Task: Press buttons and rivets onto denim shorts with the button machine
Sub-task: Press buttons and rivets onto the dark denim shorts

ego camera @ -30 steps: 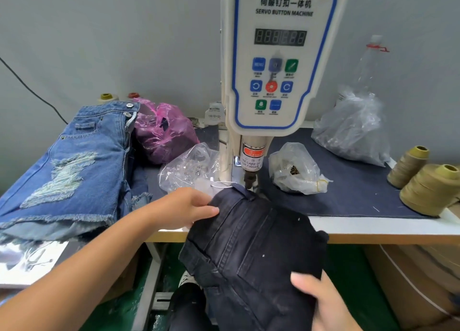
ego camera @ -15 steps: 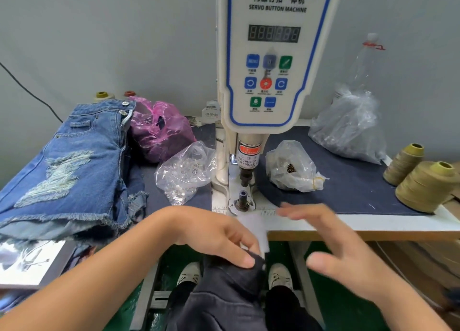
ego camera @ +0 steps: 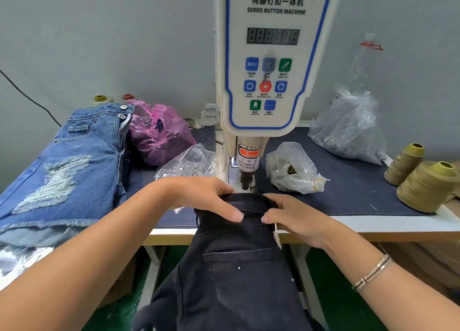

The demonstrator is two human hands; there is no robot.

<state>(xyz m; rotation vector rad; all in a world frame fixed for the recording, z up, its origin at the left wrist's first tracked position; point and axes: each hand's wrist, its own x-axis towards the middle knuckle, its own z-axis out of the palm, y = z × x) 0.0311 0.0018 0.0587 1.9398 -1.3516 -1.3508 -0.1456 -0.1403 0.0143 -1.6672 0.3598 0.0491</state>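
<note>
The black denim shorts (ego camera: 231, 268) hang over the table's front edge (ego camera: 373, 227), waistband lying just below the button machine's (ego camera: 272, 64) press head (ego camera: 246, 179). Both hands grip that waistband — left hand (ego camera: 206, 197) and right hand (ego camera: 296, 218) close together, thumbs on top. Blue ripped shorts (ego camera: 69, 161) lie stacked at left; thread cones (ego camera: 428, 186) sit at right.

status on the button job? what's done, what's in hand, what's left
Done, apparently: the blue denim shorts piled on the left already show metal buttons at the waistband. In hand: the left hand and right hand both grip the waistband of the dark shorts just in front of the press head. Left: the waistband is not yet under the head, so pressing this pair remains.
</note>
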